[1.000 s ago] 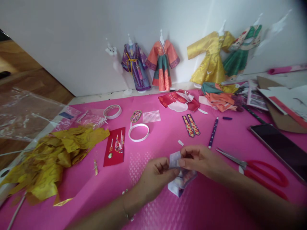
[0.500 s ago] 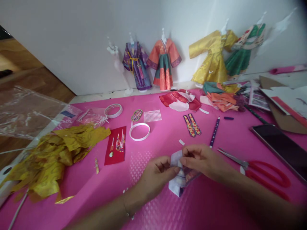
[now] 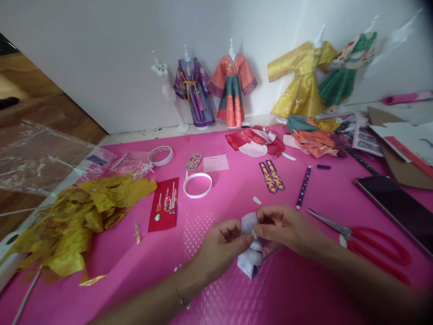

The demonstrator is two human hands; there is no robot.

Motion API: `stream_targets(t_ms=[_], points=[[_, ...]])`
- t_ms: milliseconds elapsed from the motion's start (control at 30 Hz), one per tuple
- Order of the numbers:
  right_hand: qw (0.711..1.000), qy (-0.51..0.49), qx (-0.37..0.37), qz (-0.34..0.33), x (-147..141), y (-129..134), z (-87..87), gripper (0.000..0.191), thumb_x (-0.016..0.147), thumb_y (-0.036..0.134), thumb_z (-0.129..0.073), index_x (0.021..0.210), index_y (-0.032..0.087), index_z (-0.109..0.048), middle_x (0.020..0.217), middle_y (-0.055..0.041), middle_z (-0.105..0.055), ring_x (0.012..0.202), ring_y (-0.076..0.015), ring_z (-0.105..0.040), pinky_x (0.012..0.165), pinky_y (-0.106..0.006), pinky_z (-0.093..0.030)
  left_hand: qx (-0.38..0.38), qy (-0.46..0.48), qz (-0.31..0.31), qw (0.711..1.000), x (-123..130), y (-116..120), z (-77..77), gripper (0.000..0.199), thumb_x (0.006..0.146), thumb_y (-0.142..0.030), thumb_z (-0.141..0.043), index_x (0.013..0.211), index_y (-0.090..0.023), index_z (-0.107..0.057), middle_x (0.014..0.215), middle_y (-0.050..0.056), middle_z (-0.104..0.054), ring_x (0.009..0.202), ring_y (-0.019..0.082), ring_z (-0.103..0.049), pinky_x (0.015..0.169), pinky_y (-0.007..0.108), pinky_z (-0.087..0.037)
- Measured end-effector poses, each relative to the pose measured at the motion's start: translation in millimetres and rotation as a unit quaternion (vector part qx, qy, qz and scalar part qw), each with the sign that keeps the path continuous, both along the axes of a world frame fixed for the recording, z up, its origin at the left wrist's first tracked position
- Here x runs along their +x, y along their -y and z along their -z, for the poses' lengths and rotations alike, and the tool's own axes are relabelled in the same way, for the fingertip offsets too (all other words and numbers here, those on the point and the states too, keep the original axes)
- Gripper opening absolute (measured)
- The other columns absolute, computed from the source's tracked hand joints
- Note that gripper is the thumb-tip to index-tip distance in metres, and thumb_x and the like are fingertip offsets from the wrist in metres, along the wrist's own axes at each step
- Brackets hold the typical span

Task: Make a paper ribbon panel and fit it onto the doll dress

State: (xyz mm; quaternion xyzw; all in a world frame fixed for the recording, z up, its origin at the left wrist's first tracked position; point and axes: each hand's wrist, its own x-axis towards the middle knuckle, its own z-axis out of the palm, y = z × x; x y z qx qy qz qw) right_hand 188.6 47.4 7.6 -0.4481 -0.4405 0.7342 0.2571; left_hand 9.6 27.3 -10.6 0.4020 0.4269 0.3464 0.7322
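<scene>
Both hands meet over a small piece of pale lilac fabric (image 3: 249, 262) near the front middle of the pink mat (image 3: 162, 280). My left hand (image 3: 219, 246) pinches its left side between thumb and fingers. My right hand (image 3: 284, 228) grips the upper right side, thumb and forefinger closed on the cloth. The fabric is folded and creased, and part of it is hidden behind the fingers. A small white strip (image 3: 257, 200) lies just beyond it. Right of my right hand are red-handled scissors (image 3: 347, 232), blades slightly apart, and a purple dotted pen (image 3: 303, 187).
Rolls of tape (image 3: 198, 185), a red card (image 3: 163, 205) and crumpled yellow fabric (image 3: 98, 203) lie to the left. Two patterned strips (image 3: 272, 176) and red cloth (image 3: 255, 142) are beyond my hands. A phone (image 3: 399, 207) sits at right. Dressed doll forms (image 3: 232, 90) stand along the wall.
My fingers have shifted very slightly on the lilac fabric, which is bent a little differently between them. The other things lie as before; the view has moved a touch.
</scene>
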Motion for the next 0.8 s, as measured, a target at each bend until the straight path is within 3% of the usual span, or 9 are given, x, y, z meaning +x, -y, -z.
stream_targets(t_ms=[233,400,500,667,800], points=[[0.999,0.029,0.02,-0.026,-0.6,-1.6,-0.6,0.019,0.068,0.029,-0.071,0.065,0.018,-0.057,0.06,0.0042,-0.054,0.056,-0.0098,-0.054,0.052,-0.022,-0.05,0.012,-0.003,0.005,1.0,-0.2,0.8,0.6,0.042,0.063,-0.049,-0.085,0.066,-0.014,-0.062,0.062,-0.002,-0.062,0.061,0.012,-0.06,0.06,0.025,-0.046],[1.0,-0.01,-0.023,-0.013,-0.8,-1.0,-1.5,0.02,0.07,0.033,-0.071,0.067,0.019,-0.057,0.062,0.0036,-0.058,0.058,-0.0121,-0.059,0.056,-0.027,-0.055,-0.015,0.007,-0.01,1.0,0.6,-1.4,-5.7,0.043,0.06,-0.049,-0.086,0.067,-0.013,-0.064,0.061,-0.001,-0.064,0.057,0.011,-0.058,0.059,0.024,-0.045],[1.0,0.009,-0.01,-0.023,0.3,-1.8,1.0,0.021,0.067,0.029,-0.075,0.067,0.018,-0.057,0.061,0.004,-0.058,0.057,-0.0105,-0.058,0.055,-0.024,-0.054,-0.016,0.005,-0.012,1.0,0.4,-1.6,-7.3,0.043,0.06,-0.048,-0.086,0.065,-0.013,-0.063,0.06,-0.001,-0.064,0.055,0.01,-0.056,0.057,0.023,-0.043],[0.999,0.021,-0.016,-0.028,2.0,-3.1,5.9,0.028,0.066,0.034,-0.079,0.069,0.018,-0.056,0.065,0.0024,-0.06,0.06,-0.0128,-0.061,0.061,-0.032,-0.059,-0.01,-0.004,-0.007,1.0,-0.6,-2.4,-10.7,0.04,0.059,-0.045,-0.087,0.07,-0.013,-0.065,0.063,-0.001,-0.064,0.058,0.011,-0.057,0.058,0.023,-0.043],[0.999,0.015,-0.022,-0.018,1.3,-2.3,5.0,0.028,0.066,0.032,-0.08,0.068,0.018,-0.056,0.063,0.0042,-0.057,0.058,-0.0113,-0.06,0.061,-0.03,-0.059,-0.022,-0.001,-0.013,1.0,-0.2,-3.7,-11.7,0.042,0.056,-0.045,-0.088,0.068,-0.014,-0.063,0.062,0.0,-0.064,0.057,0.012,-0.058,0.058,0.024,-0.045]])
